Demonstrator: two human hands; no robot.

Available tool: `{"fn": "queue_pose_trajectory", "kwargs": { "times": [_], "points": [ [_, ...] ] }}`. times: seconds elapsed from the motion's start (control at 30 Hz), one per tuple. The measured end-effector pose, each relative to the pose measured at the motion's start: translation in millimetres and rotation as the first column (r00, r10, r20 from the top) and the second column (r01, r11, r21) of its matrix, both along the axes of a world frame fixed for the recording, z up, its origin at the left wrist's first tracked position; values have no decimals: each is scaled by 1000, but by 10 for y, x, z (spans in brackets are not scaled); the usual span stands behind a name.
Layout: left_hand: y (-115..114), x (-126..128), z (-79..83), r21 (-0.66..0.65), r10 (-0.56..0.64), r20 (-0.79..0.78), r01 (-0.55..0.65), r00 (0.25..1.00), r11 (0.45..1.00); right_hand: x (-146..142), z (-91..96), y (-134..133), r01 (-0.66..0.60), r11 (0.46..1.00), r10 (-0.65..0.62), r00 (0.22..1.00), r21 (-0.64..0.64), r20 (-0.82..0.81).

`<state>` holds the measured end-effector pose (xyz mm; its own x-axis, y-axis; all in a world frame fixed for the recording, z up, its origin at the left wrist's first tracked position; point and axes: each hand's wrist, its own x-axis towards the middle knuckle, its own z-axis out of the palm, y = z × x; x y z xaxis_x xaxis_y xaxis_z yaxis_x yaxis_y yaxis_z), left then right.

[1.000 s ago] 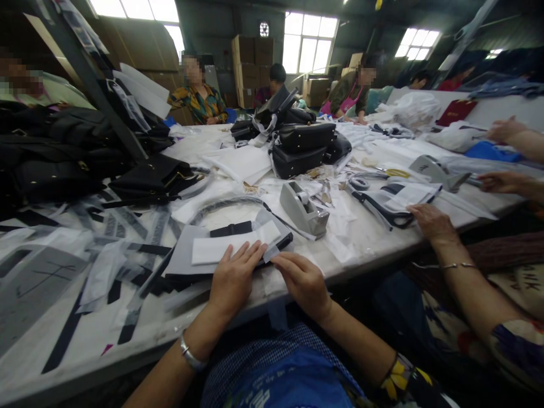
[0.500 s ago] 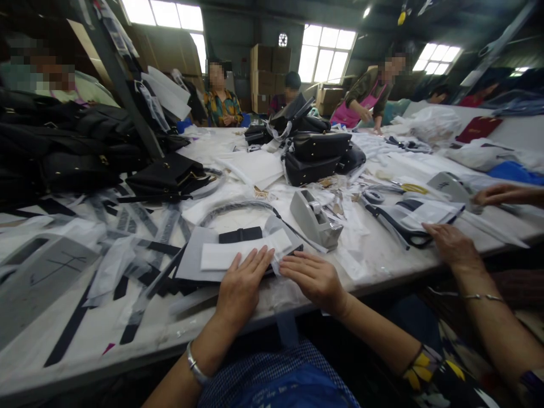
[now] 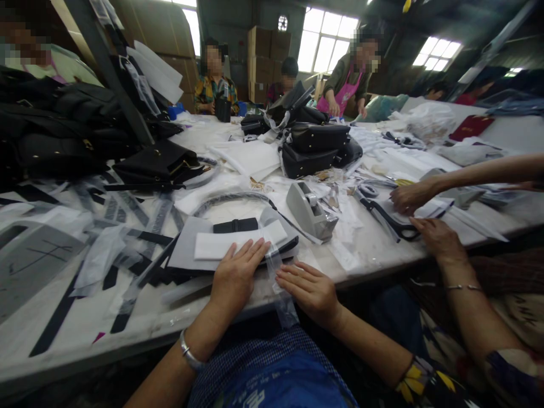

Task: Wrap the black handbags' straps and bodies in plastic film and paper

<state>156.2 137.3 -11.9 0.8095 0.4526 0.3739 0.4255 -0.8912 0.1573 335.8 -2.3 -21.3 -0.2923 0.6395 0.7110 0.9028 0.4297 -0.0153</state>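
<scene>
White packing strip (image 3: 215, 246) partly under L hand (image 3: 234, 277), palm-down, flat; R hand (image 3: 313, 293) outstretched at clear plastic strip (image 3: 273, 266), contact unclear, nr worktop (image 3: 376, 249) edge.

- Near: the white strip (image 3: 216, 247), matt and smooth, foam or paper, unclear which
- Near: clear film (image 3: 285, 310), glossy, creased plastic
- Near: bracelet (image 3: 190, 352), shiny, smooth metal
- Right of the strip: tape dispenser (image 3: 304, 209), smooth grey plastic by its look
- Far: black bags (image 3: 317, 137), leather-like, softly glossy
- Far: boxes (image 3: 260, 58), matt brown cardboard
</scene>
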Motion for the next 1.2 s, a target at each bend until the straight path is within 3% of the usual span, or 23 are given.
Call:
{"fn": "queue_pose_trajectory", "kwargs": {
  "times": [0.43, 0.63, 0.8, 0.93, 1.13, 1.2],
  "points": [
    [-15, 0, -40, 7, -9, 72, 9, 997, 1000, 44, -182, 309, 97, 995, -98, 995, 32, 35],
    [-66, 68, 10, -20, 36, 132, -33, 991, 999, 14, -182, 256, 120, 978, -114, 992, -170, 49],
    [-50, 125, -82, 31, 92, 163, -98, 982, 995, 83, -154, 258, 50, 976, -43, 998, -214, 36],
    [-59, 135, -101, 52, 106, 155, -116, 982, 992, 242, -92, 160, -94, 970, 85, 995, -226, -49],
    [-76, 134, -103, 52, 114, 167, -124, 979, 991, 292, -6, -224, -158, 868, 196, 980, -471, 32],
    [-74, 130, -108, 55, 109, 160, -120, 981, 991, 236, -70, -268, -175, 881, 207, 978, -439, 25]
  ]
}}
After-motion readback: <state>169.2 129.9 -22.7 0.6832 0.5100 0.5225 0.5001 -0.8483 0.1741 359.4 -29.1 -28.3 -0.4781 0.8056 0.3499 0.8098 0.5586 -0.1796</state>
